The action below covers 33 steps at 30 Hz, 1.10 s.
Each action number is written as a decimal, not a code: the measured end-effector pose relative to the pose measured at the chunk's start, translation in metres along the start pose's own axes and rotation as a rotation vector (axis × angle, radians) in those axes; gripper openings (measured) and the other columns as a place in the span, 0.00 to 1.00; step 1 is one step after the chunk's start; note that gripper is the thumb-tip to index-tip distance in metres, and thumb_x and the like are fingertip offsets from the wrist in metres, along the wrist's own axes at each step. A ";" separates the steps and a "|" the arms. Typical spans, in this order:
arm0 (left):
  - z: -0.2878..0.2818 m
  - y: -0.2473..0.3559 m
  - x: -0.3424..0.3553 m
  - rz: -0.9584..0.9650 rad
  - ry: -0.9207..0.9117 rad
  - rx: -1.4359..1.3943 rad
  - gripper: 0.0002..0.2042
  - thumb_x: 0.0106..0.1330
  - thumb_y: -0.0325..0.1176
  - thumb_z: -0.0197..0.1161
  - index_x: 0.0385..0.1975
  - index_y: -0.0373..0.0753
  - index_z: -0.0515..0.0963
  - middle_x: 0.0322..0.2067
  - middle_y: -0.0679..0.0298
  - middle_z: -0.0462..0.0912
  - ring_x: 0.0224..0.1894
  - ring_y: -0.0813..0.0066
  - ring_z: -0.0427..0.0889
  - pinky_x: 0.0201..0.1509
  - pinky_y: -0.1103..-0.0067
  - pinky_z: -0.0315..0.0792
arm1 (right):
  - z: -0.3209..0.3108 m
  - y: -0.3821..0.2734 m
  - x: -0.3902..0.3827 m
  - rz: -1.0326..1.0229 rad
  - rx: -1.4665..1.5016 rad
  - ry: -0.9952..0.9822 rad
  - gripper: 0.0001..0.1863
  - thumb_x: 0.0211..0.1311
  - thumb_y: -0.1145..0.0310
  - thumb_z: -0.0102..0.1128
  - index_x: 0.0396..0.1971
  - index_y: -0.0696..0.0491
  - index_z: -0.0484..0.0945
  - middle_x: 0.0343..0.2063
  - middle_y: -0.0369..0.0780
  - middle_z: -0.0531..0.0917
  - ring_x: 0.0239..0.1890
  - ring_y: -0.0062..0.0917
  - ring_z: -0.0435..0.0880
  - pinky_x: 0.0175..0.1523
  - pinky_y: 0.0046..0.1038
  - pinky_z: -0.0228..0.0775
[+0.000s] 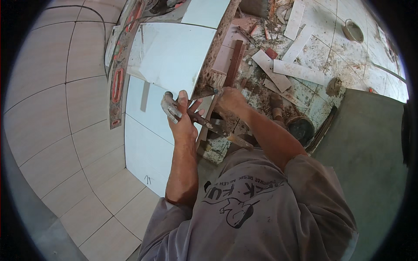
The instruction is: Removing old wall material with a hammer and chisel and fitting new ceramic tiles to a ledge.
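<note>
My left hand (183, 124) is closed around a hammer (209, 124), whose worn grey head (171, 107) sticks out past the thumb. Its handle slants down to the right in front of my shirt. Just to the right, my right hand (233, 101) makes a fist on a trowel-like tool (203, 92) with a mud-brown blade pointing left; its grip is hidden in the fist. Both hands are at the right edge of a white tile (174, 54). Below it lies another white tile face (148, 135).
A long spirit level (117, 85) runs along the left side of the white tiles. Cut tile strips (300, 71), a brown wooden bar (234, 63) and rubble litter the dirty floor beyond. A dark bucket (300, 130) stands right of my arm, and a round bowl (352, 31) lies far right.
</note>
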<state>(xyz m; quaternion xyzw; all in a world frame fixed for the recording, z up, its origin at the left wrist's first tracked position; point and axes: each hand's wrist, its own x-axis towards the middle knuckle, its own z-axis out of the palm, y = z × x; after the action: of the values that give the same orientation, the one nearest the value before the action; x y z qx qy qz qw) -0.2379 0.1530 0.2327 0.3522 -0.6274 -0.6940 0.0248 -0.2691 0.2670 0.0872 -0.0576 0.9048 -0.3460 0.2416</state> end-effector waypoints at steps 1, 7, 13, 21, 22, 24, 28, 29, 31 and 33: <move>-0.002 0.000 0.001 -0.001 0.003 -0.002 0.37 0.59 0.44 0.66 0.60 0.32 0.53 0.47 0.51 0.73 0.36 0.64 0.82 0.28 0.76 0.76 | -0.001 -0.001 0.000 -0.179 -0.147 -0.037 0.10 0.51 0.68 0.55 0.25 0.54 0.84 0.31 0.43 0.84 0.37 0.34 0.83 0.42 0.32 0.77; -0.011 0.000 0.011 -0.044 -0.047 0.004 0.36 0.59 0.44 0.65 0.60 0.33 0.54 0.43 0.53 0.75 0.37 0.58 0.83 0.31 0.72 0.76 | -0.015 -0.014 -0.011 -0.027 -0.072 -0.006 0.10 0.52 0.68 0.53 0.26 0.56 0.83 0.33 0.44 0.83 0.38 0.36 0.83 0.41 0.33 0.77; -0.011 0.000 0.011 -0.021 -0.002 0.034 0.33 0.59 0.42 0.65 0.58 0.33 0.56 0.44 0.54 0.74 0.37 0.57 0.83 0.33 0.71 0.77 | -0.025 -0.019 -0.017 -0.018 -0.092 -0.016 0.10 0.52 0.68 0.53 0.25 0.57 0.82 0.33 0.45 0.82 0.40 0.37 0.82 0.44 0.33 0.76; -0.010 0.003 0.010 -0.023 -0.045 0.015 0.36 0.59 0.42 0.66 0.60 0.33 0.52 0.44 0.55 0.74 0.37 0.56 0.82 0.34 0.70 0.77 | -0.002 0.006 0.004 -0.347 -0.374 -0.092 0.10 0.50 0.69 0.54 0.24 0.55 0.84 0.32 0.44 0.83 0.40 0.35 0.82 0.45 0.33 0.76; -0.010 0.002 0.010 -0.023 -0.046 0.014 0.36 0.59 0.42 0.66 0.60 0.33 0.52 0.44 0.55 0.74 0.37 0.56 0.82 0.34 0.70 0.77 | 0.001 0.008 0.006 -0.302 -0.283 -0.055 0.10 0.50 0.69 0.54 0.25 0.55 0.84 0.32 0.44 0.83 0.39 0.36 0.82 0.44 0.33 0.76; -0.011 0.001 0.010 -0.006 -0.041 0.018 0.36 0.59 0.41 0.65 0.60 0.33 0.52 0.43 0.55 0.74 0.37 0.56 0.82 0.34 0.70 0.77 | 0.005 0.013 0.010 -0.253 -0.191 -0.019 0.10 0.50 0.69 0.54 0.25 0.55 0.84 0.31 0.44 0.83 0.39 0.37 0.83 0.44 0.33 0.77; -0.011 0.001 0.013 -0.001 -0.052 0.013 0.35 0.59 0.41 0.65 0.60 0.33 0.52 0.42 0.55 0.74 0.37 0.57 0.82 0.34 0.70 0.77 | 0.010 0.018 0.018 -0.482 -0.482 -0.109 0.09 0.49 0.70 0.55 0.25 0.55 0.84 0.30 0.46 0.83 0.37 0.39 0.83 0.41 0.34 0.78; -0.012 0.001 0.013 -0.014 -0.041 0.010 0.35 0.59 0.41 0.65 0.60 0.33 0.53 0.41 0.55 0.75 0.37 0.57 0.83 0.34 0.70 0.77 | 0.013 0.019 0.018 -0.464 -0.469 -0.070 0.09 0.48 0.70 0.56 0.24 0.55 0.84 0.30 0.46 0.83 0.37 0.39 0.83 0.39 0.34 0.79; -0.011 0.000 0.013 -0.026 -0.036 0.006 0.35 0.59 0.41 0.65 0.60 0.33 0.54 0.41 0.56 0.75 0.37 0.57 0.83 0.34 0.70 0.77 | 0.015 0.022 0.023 -0.527 -0.471 -0.068 0.08 0.48 0.70 0.56 0.24 0.55 0.84 0.29 0.45 0.83 0.37 0.39 0.83 0.39 0.34 0.79; -0.010 -0.001 0.010 0.041 -0.025 0.020 0.35 0.59 0.41 0.65 0.60 0.32 0.54 0.41 0.57 0.74 0.36 0.58 0.83 0.34 0.71 0.77 | 0.016 0.023 0.022 -0.576 -0.489 -0.071 0.08 0.47 0.70 0.56 0.23 0.55 0.84 0.28 0.45 0.83 0.37 0.39 0.84 0.38 0.34 0.79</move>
<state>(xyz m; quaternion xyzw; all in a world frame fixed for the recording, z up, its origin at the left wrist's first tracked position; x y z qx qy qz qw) -0.2401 0.1397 0.2278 0.3307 -0.6418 -0.6913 0.0279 -0.2791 0.2694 0.0532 -0.3774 0.8985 -0.1712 0.1449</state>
